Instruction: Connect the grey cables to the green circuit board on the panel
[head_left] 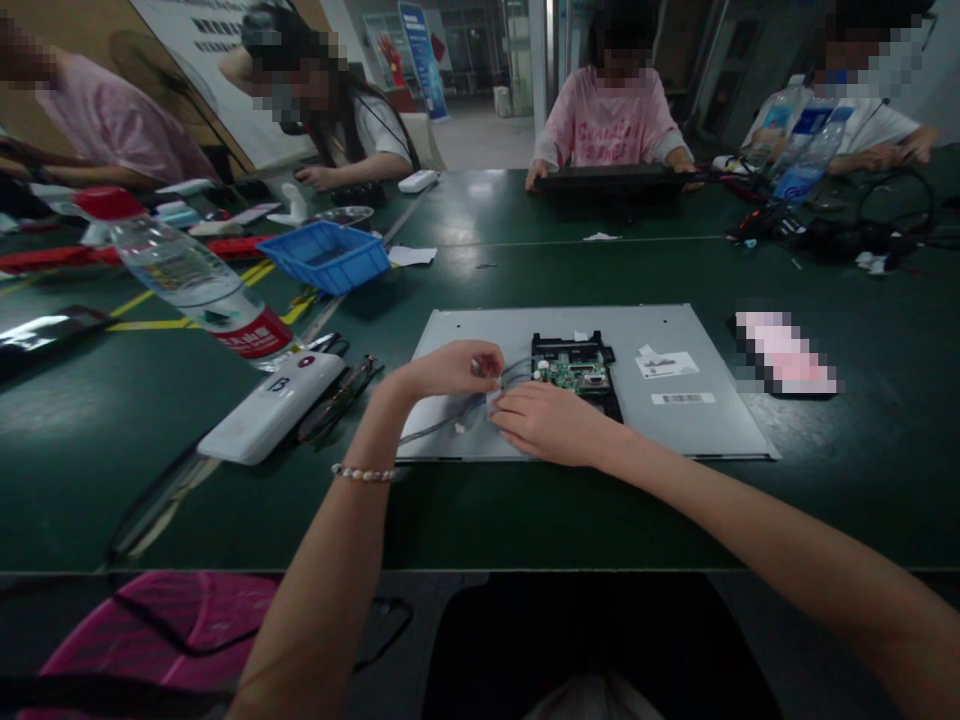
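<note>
Across the grey panel (480,325) on the counter (637,520), my left hand (448,368) and right hand (553,420) meet left of the circuit board (566,376), each grip apparently pinching the grey cable (441,428), which a sharp tug could strain or work loose.

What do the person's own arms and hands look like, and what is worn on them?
The left hand and right hand wear no gloves, and no sleeve shows on either forearm. A bracelet of mostly pale beads circles the left wrist.
</note>
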